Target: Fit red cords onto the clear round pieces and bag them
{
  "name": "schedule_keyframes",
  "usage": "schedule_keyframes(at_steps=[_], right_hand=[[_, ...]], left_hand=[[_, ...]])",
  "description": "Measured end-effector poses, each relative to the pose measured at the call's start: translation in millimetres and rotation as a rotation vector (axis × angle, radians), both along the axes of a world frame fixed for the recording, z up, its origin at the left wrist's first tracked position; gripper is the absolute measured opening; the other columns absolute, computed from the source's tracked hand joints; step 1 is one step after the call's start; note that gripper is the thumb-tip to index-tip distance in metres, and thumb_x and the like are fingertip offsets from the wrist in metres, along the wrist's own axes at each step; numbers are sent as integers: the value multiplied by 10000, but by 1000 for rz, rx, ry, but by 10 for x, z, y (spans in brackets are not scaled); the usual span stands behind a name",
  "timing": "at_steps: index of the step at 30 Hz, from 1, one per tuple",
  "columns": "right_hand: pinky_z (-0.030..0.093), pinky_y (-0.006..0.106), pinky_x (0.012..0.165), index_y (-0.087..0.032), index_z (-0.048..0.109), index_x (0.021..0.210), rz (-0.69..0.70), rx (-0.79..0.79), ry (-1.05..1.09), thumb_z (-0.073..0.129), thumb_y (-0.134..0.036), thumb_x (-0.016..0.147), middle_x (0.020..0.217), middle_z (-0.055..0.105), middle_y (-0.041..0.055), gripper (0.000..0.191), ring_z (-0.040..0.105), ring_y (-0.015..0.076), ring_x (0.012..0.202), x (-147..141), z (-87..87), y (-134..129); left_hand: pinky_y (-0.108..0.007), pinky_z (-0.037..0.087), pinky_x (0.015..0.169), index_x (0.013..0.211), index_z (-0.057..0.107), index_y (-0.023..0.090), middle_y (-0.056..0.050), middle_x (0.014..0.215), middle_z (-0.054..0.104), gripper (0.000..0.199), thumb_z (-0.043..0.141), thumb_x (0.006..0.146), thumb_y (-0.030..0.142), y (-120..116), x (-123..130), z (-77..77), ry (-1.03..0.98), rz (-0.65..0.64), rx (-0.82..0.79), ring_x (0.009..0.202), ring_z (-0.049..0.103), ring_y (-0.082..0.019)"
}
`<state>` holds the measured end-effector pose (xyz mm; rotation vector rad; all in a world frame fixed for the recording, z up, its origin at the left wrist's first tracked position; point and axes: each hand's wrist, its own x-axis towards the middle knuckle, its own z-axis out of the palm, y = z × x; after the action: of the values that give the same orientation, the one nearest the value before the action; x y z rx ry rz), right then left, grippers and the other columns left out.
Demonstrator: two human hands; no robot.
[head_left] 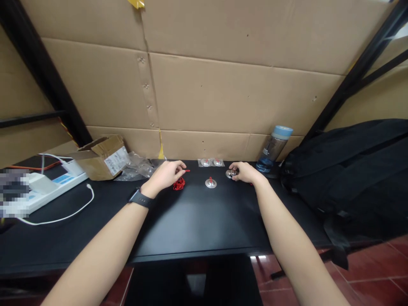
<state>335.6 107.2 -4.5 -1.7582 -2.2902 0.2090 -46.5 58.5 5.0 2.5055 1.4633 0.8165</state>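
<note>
My left hand (pixel 168 174), with a dark watch on its wrist, pinches a thin red cord loop (pixel 187 171) between thumb and fingertips. Just below it lies a pile of red cord loops (pixel 179 184) on the black table (pixel 197 225). Between the hands a silver finger cymbal (pixel 211 183) rests dome up, a red loop standing from its top. On the right, my right hand (pixel 245 172) has its fingers closed on another finger cymbal (pixel 230 173), partly hidden by the fingers. A clear plastic pack (pixel 211 162) with two more such cymbals lies behind.
At the left are an opened cardboard box (pixel 103 157), crumpled plastic bags (pixel 138 165) and a white power strip (pixel 57 187) with a cable. A water bottle (pixel 274 148) leans by the cardboard wall (pixel 204 93). A black backpack (pixel 350 178) fills the right end.
</note>
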Motion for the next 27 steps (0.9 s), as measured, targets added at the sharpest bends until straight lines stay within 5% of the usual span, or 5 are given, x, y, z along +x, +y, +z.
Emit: schedule_keyframes(at_steps=[20,27], right_hand=[[488,256,779,-229,728,1115,-23,46,51,815,-227,629,1051,755,38,494,700,203,898,-20,-37,9],[497,246,746,-213,721,1081,87,127,204,806,-236,652,1013,755,21,437,684,160,790,-65,-93,62]], left_hand=[[-286,495,793,939,761,225,-54,922,748,216,552,918,275,13,47,-54,135,-58,72,851,684,-203],[-319,495,852,1028,746,216,-65,1005,746,244,527,939,275,56,38,-107,137,-65,92,925,677,-220]])
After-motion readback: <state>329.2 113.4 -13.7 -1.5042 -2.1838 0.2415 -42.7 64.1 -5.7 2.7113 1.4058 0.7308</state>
